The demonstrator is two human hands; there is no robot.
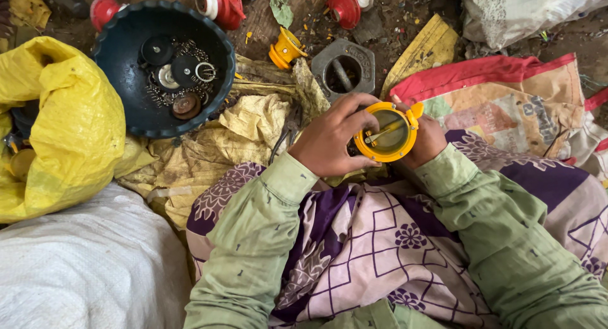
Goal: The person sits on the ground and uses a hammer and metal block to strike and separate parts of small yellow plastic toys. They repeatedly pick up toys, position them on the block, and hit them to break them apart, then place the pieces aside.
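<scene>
A round yellow plastic cup-shaped part [387, 134] with a metal pin across its inside sits between both hands above my lap. My left hand [332, 139] wraps its left side with fingers curled over the rim. Behind it on the right, my right hand [428, 138] holds it with the thumb at the small yellow lug on top. A purple and white patterned cloth [373, 240] covers my legs beneath.
A dark blue bowl [120, 63] at upper left holds round black discs, rings and springs. A yellow sack [63, 126] lies at left, a white sack [82, 265] at lower left. Red parts [218, 3], a small yellow part [286, 48] and a grey metal housing [344, 66] lie on the dirt.
</scene>
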